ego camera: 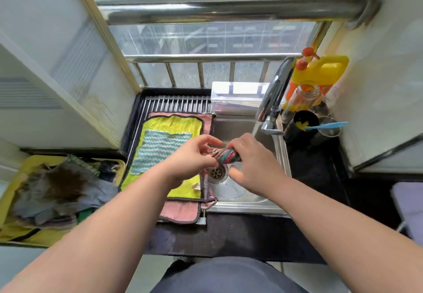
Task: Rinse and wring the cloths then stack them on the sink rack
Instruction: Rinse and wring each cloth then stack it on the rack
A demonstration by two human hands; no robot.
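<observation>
Here, the left hand (194, 155) pinches one end of the multicoloured cloth (226, 155) with curled fingers and thumb. The right hand (251, 162) wraps round the other end. The cloth is twisted into a tight roll and held in the air above the drain (217, 172), toward the left edge of the sink (240, 203).

Probable faults:
- The left-hand hold looks like a fingertip pinch only. A hard twist may pull the wet end free and drop the cloth into the basin.
- The roll sits near the sink's left edge. Wrung water may run onto the finished stack.
- The tap (274, 93) is running and its stream (255, 128) falls just behind the right hand. It may re-wet the cloth during wringing.

Pose: both forearms reach forward and converge over the basin, with the back of each hand facing up.

The rack (176, 104) adjoins the sink's left edge. It carries a pink cloth (180, 212), a yellow cloth (174, 121) on that, and a teal knitted cloth (158, 150) on top. Beyond the rack's left edge, a yellow tub (13, 201) holds further cloths.
</observation>
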